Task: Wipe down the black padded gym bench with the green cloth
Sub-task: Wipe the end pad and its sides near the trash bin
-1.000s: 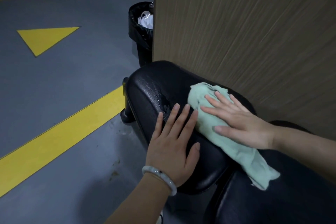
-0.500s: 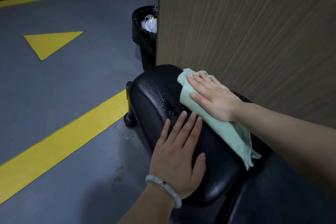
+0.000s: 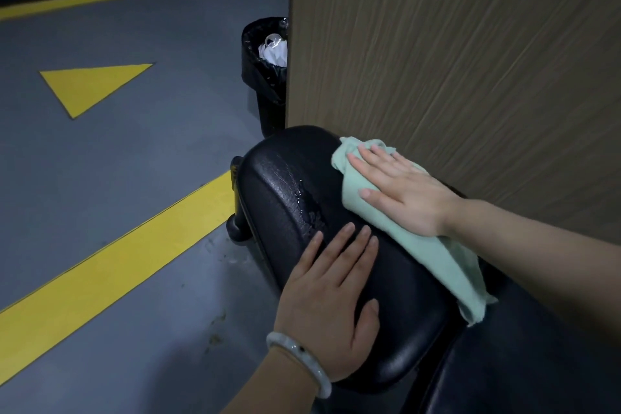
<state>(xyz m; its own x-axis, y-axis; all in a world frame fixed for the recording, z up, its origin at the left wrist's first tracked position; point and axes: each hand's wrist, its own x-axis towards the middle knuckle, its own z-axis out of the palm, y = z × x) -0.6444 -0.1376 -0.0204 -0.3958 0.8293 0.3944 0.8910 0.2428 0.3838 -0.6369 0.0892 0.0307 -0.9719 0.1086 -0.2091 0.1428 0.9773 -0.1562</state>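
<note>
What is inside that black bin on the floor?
The black bag-lined bin holds crumpled white paper and something clear on top. The brown wood-grain panel covers its right part, so the rest is hidden.

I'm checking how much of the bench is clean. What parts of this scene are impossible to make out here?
Head view only:
- Pad under the green cloth and right hand: covered, state unknown.
- Pad under the left hand: covered.
- Second bench pad: cut off by the bottom and right edges.
- Bench frame and feet: mostly hidden beneath the pad.
- Bin: half hidden by the wooden panel.
</note>
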